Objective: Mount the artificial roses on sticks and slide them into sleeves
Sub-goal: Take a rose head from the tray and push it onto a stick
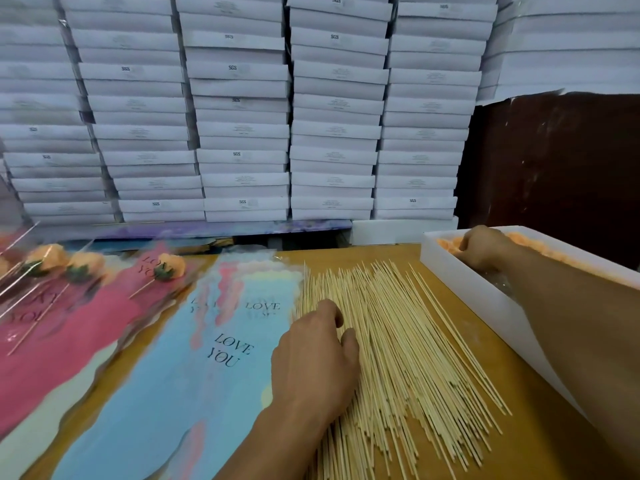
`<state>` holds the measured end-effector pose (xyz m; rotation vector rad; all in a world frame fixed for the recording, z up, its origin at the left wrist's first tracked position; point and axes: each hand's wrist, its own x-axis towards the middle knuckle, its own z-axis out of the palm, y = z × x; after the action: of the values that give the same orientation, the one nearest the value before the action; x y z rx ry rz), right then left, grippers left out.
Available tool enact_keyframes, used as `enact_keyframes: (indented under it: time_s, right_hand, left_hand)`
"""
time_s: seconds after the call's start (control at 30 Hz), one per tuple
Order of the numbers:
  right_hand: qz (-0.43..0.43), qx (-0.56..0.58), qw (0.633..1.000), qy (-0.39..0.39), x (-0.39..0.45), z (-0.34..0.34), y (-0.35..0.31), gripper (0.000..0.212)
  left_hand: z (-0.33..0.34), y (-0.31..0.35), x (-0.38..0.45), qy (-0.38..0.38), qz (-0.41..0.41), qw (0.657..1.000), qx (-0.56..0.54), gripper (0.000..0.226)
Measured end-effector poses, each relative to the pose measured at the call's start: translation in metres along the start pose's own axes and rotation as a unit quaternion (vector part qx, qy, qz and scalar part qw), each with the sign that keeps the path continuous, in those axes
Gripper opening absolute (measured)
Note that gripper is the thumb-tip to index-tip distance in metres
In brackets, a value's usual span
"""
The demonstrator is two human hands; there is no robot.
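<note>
Workstation for rose assembly, seen from the head camera. A wall of stacked white cartons (242, 109) closes the background. In front lies the wooden table (540, 420), bearing — from left to right — a pile of finished pink sleeves (69, 327), a stack of empty blue sleeves (180, 382) printed "LOVE YOU", a broad heap of loose bamboo sticks (408, 341), and a white box (485, 292) of peach-coloured rose heads (450, 243).

Progress, judged from the layout: a few mounted roses (169, 266) already lie sheathed in the pink sleeves at far left, sticks pointing toward the viewer; the stick heap and the blue stack look scarcely depleted, so most of the work appears to remain. A new cycle seems to be starting.

The left hand (313, 358) rests on the left edge of the sticks, fingers curled down onto them — whether one stick is already pinched cannot be told. The right hand (483, 247) reaches into the far end of the box, fingers curled among the rose heads; a grasped rose cannot be confirmed.
</note>
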<state>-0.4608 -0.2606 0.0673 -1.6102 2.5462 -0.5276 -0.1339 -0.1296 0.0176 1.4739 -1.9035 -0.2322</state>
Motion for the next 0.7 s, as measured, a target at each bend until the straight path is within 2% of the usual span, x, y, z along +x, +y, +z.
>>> enact_keyframes:
  time_s: [0.1, 0.27, 0.37, 0.47, 0.6, 0.7]
  right_hand:
    - [0.016, 0.017, 1.000, 0.012, 0.000, 0.005, -0.003, 0.033]
    - [0.075, 0.056, 0.995, 0.028, 0.000, 0.001, -0.004, 0.008]
    - [0.108, 0.128, 0.985, 0.053, 0.004, -0.007, 0.001, 0.008]
    - [0.117, 0.210, 0.970, 0.046, 0.002, -0.017, 0.004, 0.013]
    - [0.075, 0.273, 0.959, 0.027, -0.014, -0.035, -0.002, 0.011]
    - [-0.004, 0.243, 0.969, 0.043, -0.037, -0.050, -0.016, 0.001]
  left_hand:
    - [0.001, -0.001, -0.001, -0.004, 0.005, 1.000, 0.005, 0.011]
    - [0.002, -0.002, 0.000, -0.007, 0.010, 1.000, 0.002, 0.009]
    - [0.003, -0.003, 0.000, -0.009, 0.008, 1.000, 0.002, 0.010]
    - [0.004, -0.002, 0.001, -0.007, 0.007, 1.000, -0.002, 0.010]
    - [0.004, -0.002, 0.001, -0.005, 0.001, 1.000, -0.016, 0.010]
    - [0.001, -0.001, 0.002, -0.003, -0.002, 0.999, -0.041, 0.013]
